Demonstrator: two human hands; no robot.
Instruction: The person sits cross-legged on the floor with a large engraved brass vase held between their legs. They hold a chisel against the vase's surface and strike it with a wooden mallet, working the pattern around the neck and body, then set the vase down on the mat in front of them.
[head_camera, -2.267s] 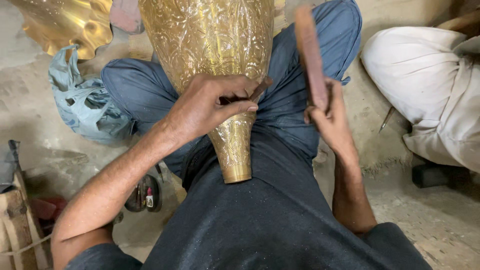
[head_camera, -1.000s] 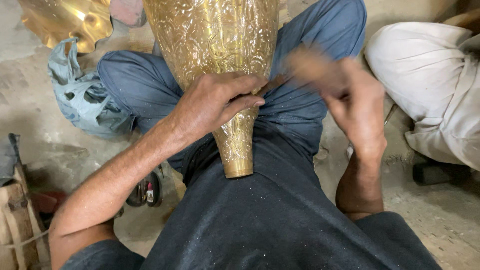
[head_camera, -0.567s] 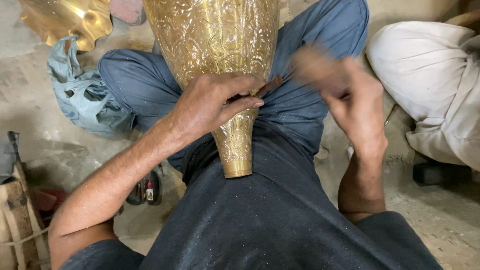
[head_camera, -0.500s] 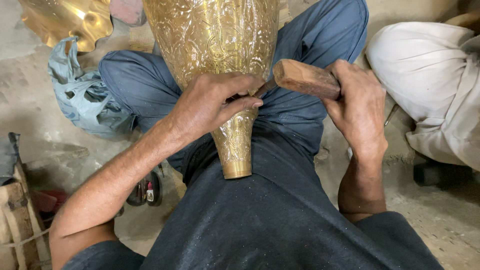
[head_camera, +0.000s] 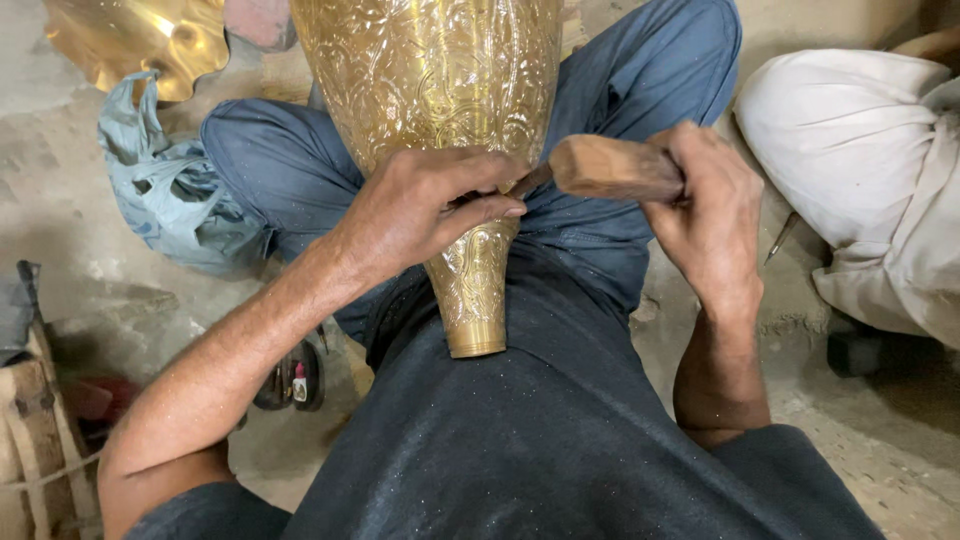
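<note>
Floor (head_camera: 60, 240): bare, dusty concrete. A grey-blue cloth (head_camera: 170, 190) lies at left, a brass plate (head_camera: 140, 40) at upper left, and another person's white-clad knee (head_camera: 860, 160) at right. Engraved brass vase (head_camera: 440, 110) rests at centre on the seated person's lap, narrow end toward the camera. Left hand (head_camera: 420, 205) is closed over the vase neck, pinching a thin chisel (head_camera: 530, 180). Right hand (head_camera: 710, 215) is closed around a wooden mallet (head_camera: 610, 168), its head at the chisel's end.

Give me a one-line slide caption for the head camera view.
Left hand pinches a thin metal tool against an engraved brass vase in the lap; right hand grips a wooden mallet.
</note>
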